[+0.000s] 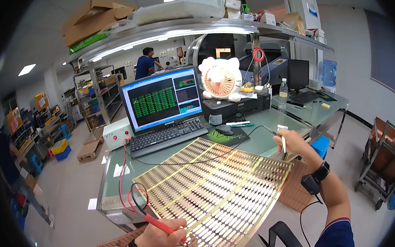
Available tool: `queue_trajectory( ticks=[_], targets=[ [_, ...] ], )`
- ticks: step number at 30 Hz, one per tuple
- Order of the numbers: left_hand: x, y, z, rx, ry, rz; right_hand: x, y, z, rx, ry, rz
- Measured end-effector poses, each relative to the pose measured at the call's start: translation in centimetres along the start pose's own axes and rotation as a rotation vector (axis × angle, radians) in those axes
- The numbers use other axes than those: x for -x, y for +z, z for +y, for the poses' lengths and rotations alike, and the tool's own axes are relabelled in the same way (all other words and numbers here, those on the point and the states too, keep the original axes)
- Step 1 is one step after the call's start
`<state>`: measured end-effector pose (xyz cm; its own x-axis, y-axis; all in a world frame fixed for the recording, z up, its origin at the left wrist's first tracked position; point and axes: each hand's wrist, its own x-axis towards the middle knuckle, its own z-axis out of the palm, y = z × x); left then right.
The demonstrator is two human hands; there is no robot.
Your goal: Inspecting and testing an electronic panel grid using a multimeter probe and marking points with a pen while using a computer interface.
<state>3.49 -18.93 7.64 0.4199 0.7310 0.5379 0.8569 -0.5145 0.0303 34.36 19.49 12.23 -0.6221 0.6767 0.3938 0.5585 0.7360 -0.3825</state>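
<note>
A large thin metal panel [215,186] with rows of small slots and yellowish bands lies over the front of the green-topped bench, its near part overhanging the edge. At its near left, my left hand [159,238] is closed round a red test probe [154,222], whose tip end is hidden by the fingers. My right hand [294,141] is closed at the panel's far right corner, pinching a thin pale probe [284,144]. A black cable [200,161] loops across the panel toward that hand. Red and black leads run from a white box [118,134] on the left.
Behind the panel stand a monitor [162,100], a keyboard [169,136], a mouse [225,129] and a white fan [221,79] on a black printer [237,108]. A chair [286,236] is close below. A cart [382,157] stands right; people are at left and far back.
</note>
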Motion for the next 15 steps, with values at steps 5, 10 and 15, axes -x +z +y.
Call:
queue_trajectory(
  ticks=[5,10,15],
  targets=[
    [3.2,1.0,0.7,-0.015,-0.063,-0.185,-0.4,4.9,3.3,-0.222,0.022,-0.051],
    [5.6,-0.1,0.5,0.189,-0.460,-0.227,-2.0,6.3,1.4,-0.363,0.158,-0.181],
    [9.6,-1.1,-2.0,-0.169,-0.386,-0.193,-3.7,7.4,-1.9,-0.562,0.116,-0.246]
  ],
)
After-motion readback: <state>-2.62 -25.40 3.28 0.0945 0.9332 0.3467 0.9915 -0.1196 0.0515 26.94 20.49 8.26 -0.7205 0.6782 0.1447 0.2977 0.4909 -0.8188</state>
